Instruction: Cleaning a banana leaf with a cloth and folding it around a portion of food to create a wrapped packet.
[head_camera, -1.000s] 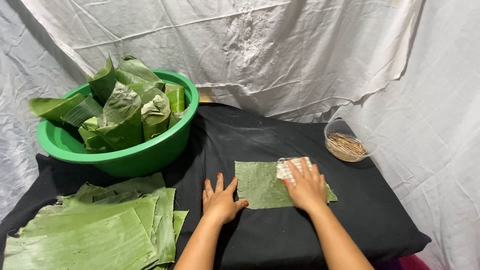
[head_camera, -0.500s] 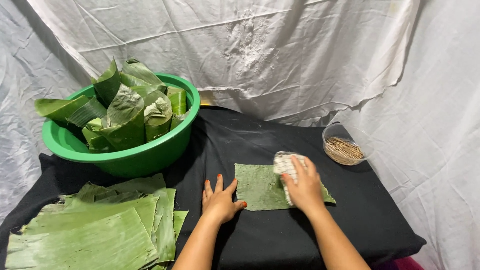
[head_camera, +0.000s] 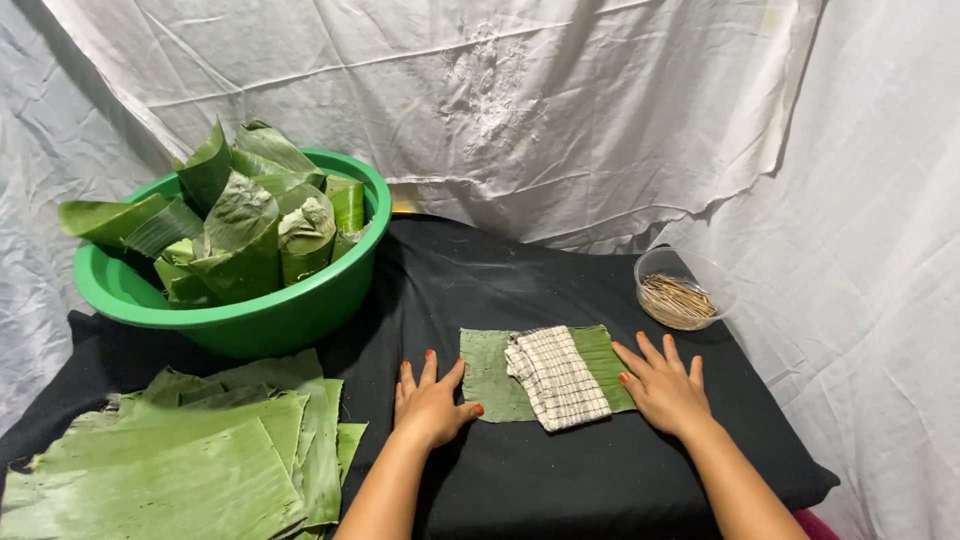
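**Checked cloth left lying on leaf as both hands go flat**

The right hand (head_camera: 664, 388), which a moment ago pressed the checked cloth (head_camera: 557, 377) against the cut banana leaf piece (head_camera: 493, 372), has let go and slid off to the leaf's right end; the cloth now lies folded across the leaf's middle. The left hand (head_camera: 432, 405) has kept its place at the leaf's left edge. Both hands lie flat on the black tablecloth (head_camera: 520, 480), fingers spread, gripping nothing.

The leaf piece looks thin, light and limp, likely to split along its grain, so it is probably best lifted by two opposite edges. The cloth appears soft and can be pinched anywhere.

Count: one leaf piece, one cloth. Near the right hand stands one clear bowl of small sticks (head_camera: 680, 295). At the rear left, one green basin (head_camera: 240, 310) holds several folded leaf parcels, too overlapped to count. One stack of flat leaves (head_camera: 190, 460) lies at the front left.
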